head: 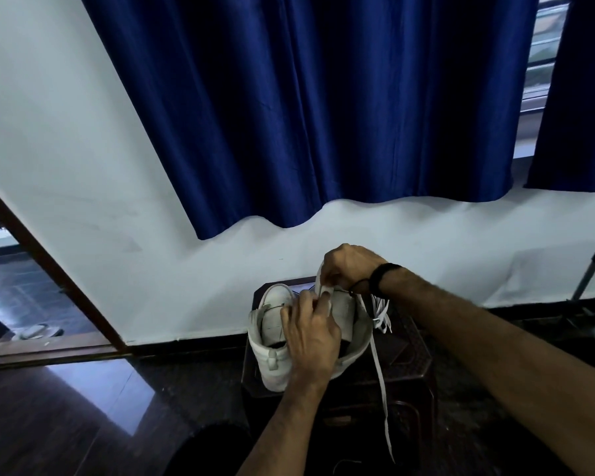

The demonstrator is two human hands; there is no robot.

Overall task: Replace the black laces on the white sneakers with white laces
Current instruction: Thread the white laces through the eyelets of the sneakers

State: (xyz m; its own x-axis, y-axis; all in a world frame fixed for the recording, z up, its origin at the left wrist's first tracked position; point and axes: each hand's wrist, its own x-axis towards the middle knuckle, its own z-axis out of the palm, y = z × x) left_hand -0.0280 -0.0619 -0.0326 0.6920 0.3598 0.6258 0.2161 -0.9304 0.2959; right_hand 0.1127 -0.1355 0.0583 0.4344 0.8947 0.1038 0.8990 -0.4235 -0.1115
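White sneakers side by side on small dark table, heels toward viewer, filling most of its top. Left hand curled over near sneaker's tongue, gripping it. Right hand pinching white lace, loose end trailing past table's front edge. Blue curtain above; open floor at left.

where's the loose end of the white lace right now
In the head view, the white lace hangs from the right sneaker, down the dark stool's front, beside the right forearm.
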